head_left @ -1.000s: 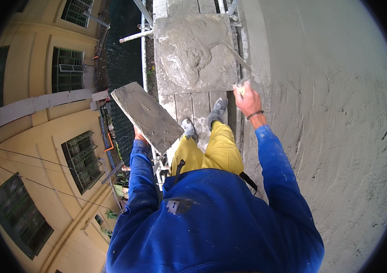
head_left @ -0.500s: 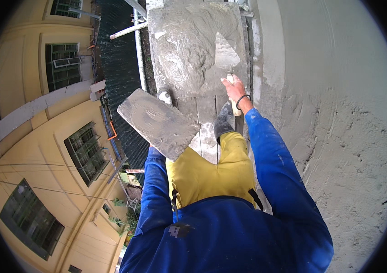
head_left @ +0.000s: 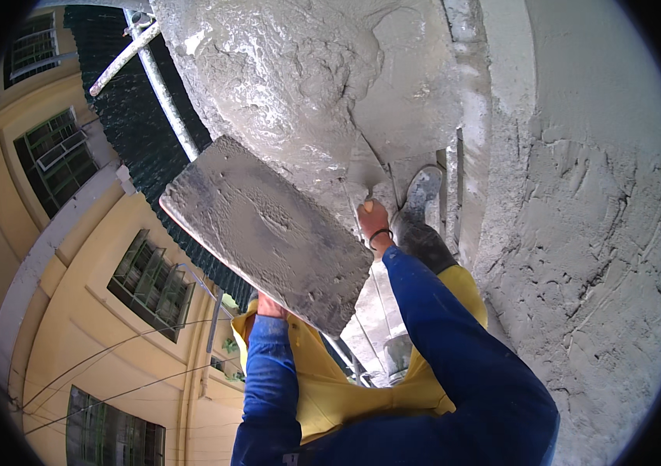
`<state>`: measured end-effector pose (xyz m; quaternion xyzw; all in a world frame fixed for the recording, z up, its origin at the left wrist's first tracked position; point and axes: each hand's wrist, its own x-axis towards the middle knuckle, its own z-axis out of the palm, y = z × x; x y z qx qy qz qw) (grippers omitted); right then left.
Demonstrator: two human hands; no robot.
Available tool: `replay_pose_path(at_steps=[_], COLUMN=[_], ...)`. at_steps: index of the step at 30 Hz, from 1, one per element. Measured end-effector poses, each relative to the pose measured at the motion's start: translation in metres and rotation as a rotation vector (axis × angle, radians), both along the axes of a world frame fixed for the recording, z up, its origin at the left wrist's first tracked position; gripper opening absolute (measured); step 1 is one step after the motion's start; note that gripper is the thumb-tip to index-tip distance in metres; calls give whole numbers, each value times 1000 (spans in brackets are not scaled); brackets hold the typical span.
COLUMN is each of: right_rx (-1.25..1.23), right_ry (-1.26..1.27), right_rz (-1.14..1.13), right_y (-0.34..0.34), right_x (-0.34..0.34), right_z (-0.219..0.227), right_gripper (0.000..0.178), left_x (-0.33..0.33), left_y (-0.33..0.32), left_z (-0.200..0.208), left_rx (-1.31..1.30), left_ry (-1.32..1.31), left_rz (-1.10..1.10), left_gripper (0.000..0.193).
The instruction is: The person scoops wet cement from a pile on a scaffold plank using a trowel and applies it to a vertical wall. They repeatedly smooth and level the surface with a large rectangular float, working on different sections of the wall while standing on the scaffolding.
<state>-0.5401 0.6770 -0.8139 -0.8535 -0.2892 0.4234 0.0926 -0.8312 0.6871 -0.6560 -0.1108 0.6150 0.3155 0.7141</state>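
My left hand [head_left: 271, 305] holds up a mortar-smeared hawk [head_left: 268, 233] from below. The board hides its fingers and its grip; only the back of the hand by the wrist shows. Rough mortar coats the hawk's top, thicker along its right edge. In my right hand [head_left: 374, 220] is the handle of a pointing trowel [head_left: 365, 165]. The blade points away from me, at the near edge of a broad heap of wet grey mortar [head_left: 292, 85]. It is so coated that its outline partly blends with the heap. A dark band circles my right wrist.
To the right rises a grey plastered wall [head_left: 602, 217], smooth above and rough nearer me. My boot [head_left: 424, 194] stands on planks between mortar and wall. At left are a metal scaffold pipe [head_left: 161, 93], a dark corrugated roof [head_left: 113, 101] and a yellow building [head_left: 74, 287] with barred windows.
My right hand has drawn the trowel toward me, from over the mortar to its near edge. The hawk now looks larger and nearer, and my view has tilted and come closer to the mortar.
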Motion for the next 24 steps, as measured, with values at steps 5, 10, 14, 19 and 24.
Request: replay_pose_path(at_steps=[5, 10, 14, 19, 24], right_rx=[65, 99, 133, -49, 7], right_ry=[450, 432, -78, -189, -118], right_rz=[-161, 98, 521, 735, 491], right_y=[149, 216, 228, 282, 302], right_x=[-58, -25, 12, 60, 54], right_z=[-30, 56, 91, 84, 40], right_gripper=[27, 42, 35, 33, 32], left_x=[-29, -11, 13, 23, 29], left_y=[12, 41, 73, 73, 79], left_z=[-7, -5, -10, -20, -14], left_rx=[0, 87, 190, 222, 357], left_ry=[53, 121, 169, 192, 410], left_rz=[-49, -57, -81, -211, -651], left_gripper=[52, 50, 48, 46, 45])
